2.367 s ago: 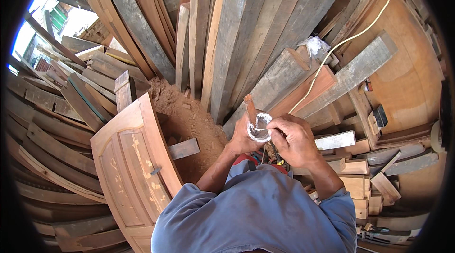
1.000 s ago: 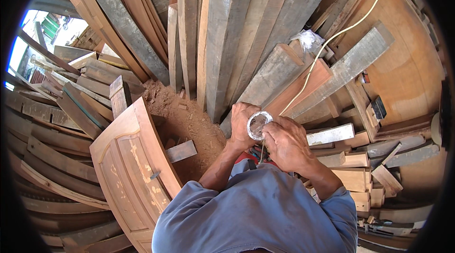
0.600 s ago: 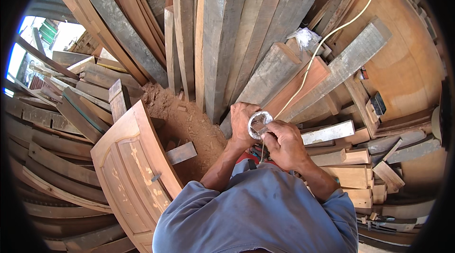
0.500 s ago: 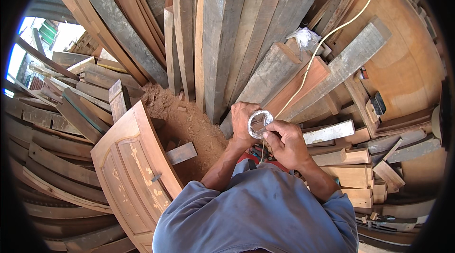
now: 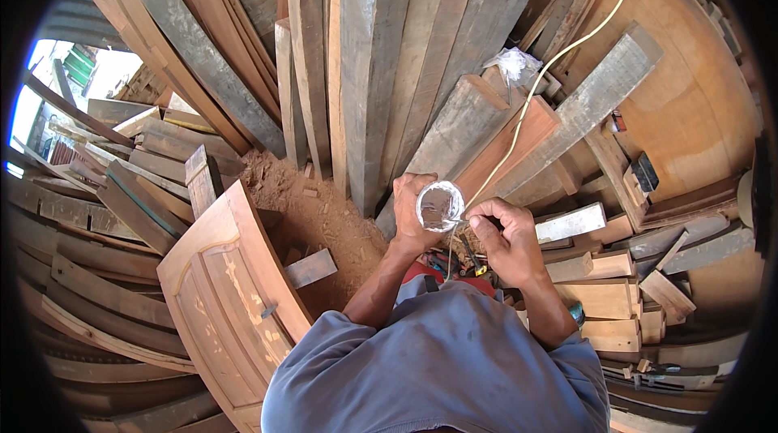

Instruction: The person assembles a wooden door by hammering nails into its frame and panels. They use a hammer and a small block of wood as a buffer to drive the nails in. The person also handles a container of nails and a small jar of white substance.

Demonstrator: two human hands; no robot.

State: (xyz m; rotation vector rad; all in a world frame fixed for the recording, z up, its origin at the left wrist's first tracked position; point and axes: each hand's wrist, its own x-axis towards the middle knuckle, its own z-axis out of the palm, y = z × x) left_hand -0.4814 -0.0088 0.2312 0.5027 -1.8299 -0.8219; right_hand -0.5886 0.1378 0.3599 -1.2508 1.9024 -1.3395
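In my left hand [image 5: 412, 210] is a round cup [image 5: 421, 220] with a white-smeared rim and brown stuff inside, its mouth facing up. My right hand [image 5: 509, 237] is just to the right of it, thumb and forefinger pinched on a thin stick-like tool [image 5: 463, 220] whose end meets the cup's rim. Most of that tool is hidden by the fingers or too small to make out. To the left leans a panelled wooden door [image 5: 212, 295] with pale filler-like patches and a small dark piece on it.
Long timber beams [image 5: 365, 68] stand upright ahead. Sawdust [image 5: 312, 214] covers the floor with a short block [image 5: 310, 267] on it. A pale cord [image 5: 527, 109] runs down past my hands. Stacked boards [image 5: 105, 287] lie left; wood offcuts [image 5: 604, 303] lie right, below a large plywood sheet [image 5: 689, 109].
My right hand has drawn slightly right, away from the cup, so a gap shows between its fingers and the rim. The cup's mouth shows more fully. The view has shifted a little.
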